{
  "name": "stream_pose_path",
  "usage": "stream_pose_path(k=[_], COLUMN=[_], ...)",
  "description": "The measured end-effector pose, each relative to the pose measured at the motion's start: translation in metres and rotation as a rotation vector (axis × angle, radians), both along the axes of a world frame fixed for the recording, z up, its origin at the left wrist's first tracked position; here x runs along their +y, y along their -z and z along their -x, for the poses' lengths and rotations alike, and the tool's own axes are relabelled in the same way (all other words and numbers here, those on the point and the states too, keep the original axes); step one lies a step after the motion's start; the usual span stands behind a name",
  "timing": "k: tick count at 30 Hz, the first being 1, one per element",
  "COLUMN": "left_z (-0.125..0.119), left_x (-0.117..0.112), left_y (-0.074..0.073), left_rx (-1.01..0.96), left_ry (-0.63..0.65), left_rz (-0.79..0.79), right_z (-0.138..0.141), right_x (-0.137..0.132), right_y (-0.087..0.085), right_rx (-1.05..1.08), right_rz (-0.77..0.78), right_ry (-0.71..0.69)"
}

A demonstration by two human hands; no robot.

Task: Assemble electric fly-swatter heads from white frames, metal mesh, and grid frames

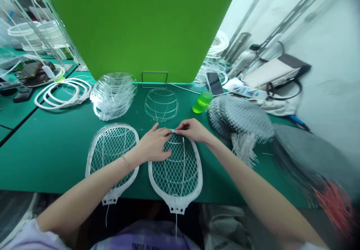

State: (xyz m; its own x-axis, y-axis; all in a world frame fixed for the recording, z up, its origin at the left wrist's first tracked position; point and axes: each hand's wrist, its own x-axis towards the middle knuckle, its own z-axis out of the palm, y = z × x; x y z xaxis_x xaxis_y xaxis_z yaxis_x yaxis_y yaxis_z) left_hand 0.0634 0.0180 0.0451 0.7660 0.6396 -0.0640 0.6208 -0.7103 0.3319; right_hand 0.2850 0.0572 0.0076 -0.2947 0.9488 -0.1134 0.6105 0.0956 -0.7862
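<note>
Flat on the green table lies a white racket-shaped frame with a diamond metal mesh, a cable trailing from its neck. Over its upper left reaches my left hand, fingers spread and fingertips at the top rim. My right hand pinches at the same rim; a small whitish bit shows between the two hands, too small to name. A second meshed frame lies to the left, partly under my left forearm, with a clear ribbed grid on it. One loose clear grid lies just beyond my hands.
A stack of clear grids stands back left, beside white rings. A green panel rises behind. To the right are a green translucent cylinder, a phone, stacked wire meshes and darker mesh sheets.
</note>
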Motion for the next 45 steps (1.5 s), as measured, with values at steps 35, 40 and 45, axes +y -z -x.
stream_pose_path(k=[35, 40, 45], left_z=[0.005, 0.004, 0.002], left_x=[0.002, 0.003, 0.003], left_y=[0.01, 0.014, 0.013], left_rx=[0.003, -0.025, -0.046], left_ry=[0.0, 0.033, 0.029], left_rz=[-0.016, -0.045, -0.059], right_z=[-0.006, -0.008, -0.008], right_x=[0.016, 0.013, 0.005], right_y=[0.004, 0.005, 0.01], right_rx=[0.02, 0.023, 0.032], right_rz=[0.081, 0.004, 0.002], right_ry=[-0.065, -0.088, -0.028])
